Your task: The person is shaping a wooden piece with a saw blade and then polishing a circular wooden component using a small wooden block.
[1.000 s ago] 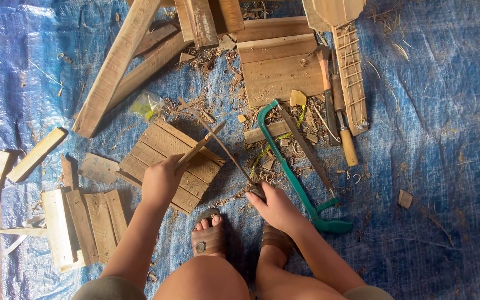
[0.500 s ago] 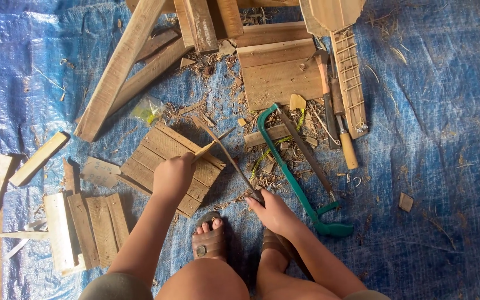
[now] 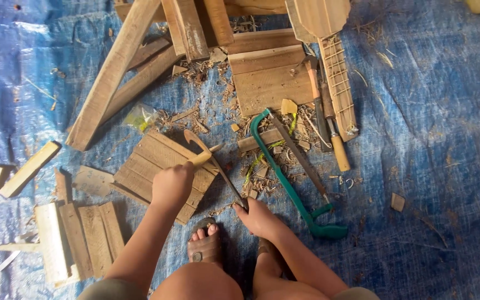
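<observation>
My left hand (image 3: 172, 186) is closed around a short pale wooden stick (image 3: 205, 156) whose tip points up and right, above a slatted wooden panel (image 3: 140, 166). My right hand (image 3: 259, 218) grips the handle end of a long, thin curved blade (image 3: 218, 166). The blade runs up and left and crosses the stick just past my left hand. Both my feet in sandals (image 3: 206, 250) rest on the blue tarp (image 3: 429, 139) below my hands.
A green hacksaw (image 3: 287, 183) lies right of my hands, among wood shavings (image 3: 262, 166). Chisels with wooden handles (image 3: 337, 150), a flat board (image 3: 270, 83) and long planks (image 3: 112, 78) lie beyond. Another slatted panel (image 3: 73, 239) and offcuts (image 3: 26, 169) are at the left.
The blade's tip has swung to the left across the stick. My left hand has shifted slightly down with the stick, and my right hand has stayed near my foot.
</observation>
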